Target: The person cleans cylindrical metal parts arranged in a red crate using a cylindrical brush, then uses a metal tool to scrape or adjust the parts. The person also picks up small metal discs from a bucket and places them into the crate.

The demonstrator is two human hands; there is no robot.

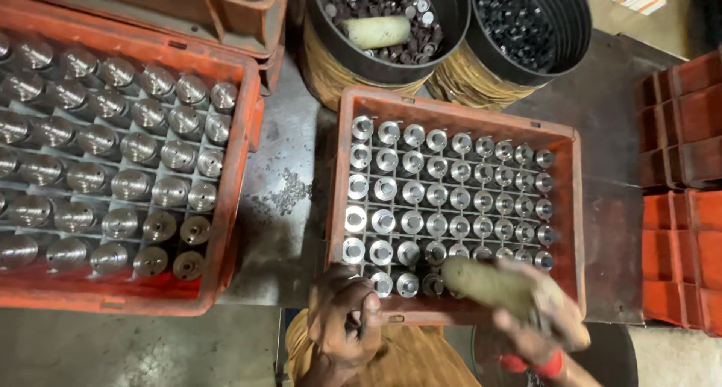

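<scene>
**Holding a worn cylinder over the crate of metal parts**

Gripping a dull, greenish-tan cylinder (489, 283) in my right hand (545, 315), I have my fingers wrapped around its right end; it lies nearly level, tilted a little, above the near right corner of the middle crate (337, 184). That hand is blurred, so I cannot tell how tightly it closes. My left hand (344, 323) sits at the near edge of the same crate, fingers curled in to a loose fist; whether it pinches something small I cannot tell.

The red crate holds rows of shiny round metal parts (412, 193) standing upright in a grid of cells. A second red crate (239, 154) to the left holds larger polished parts (131, 184). Beyond stand 2 black tubs (451, 18) of dark small pieces, and a similar tan cylinder (376, 31) lies in the left one. Loose specks (289, 194) lie on the table between the crates. Empty red crates (681, 131) are stacked at the right.
</scene>
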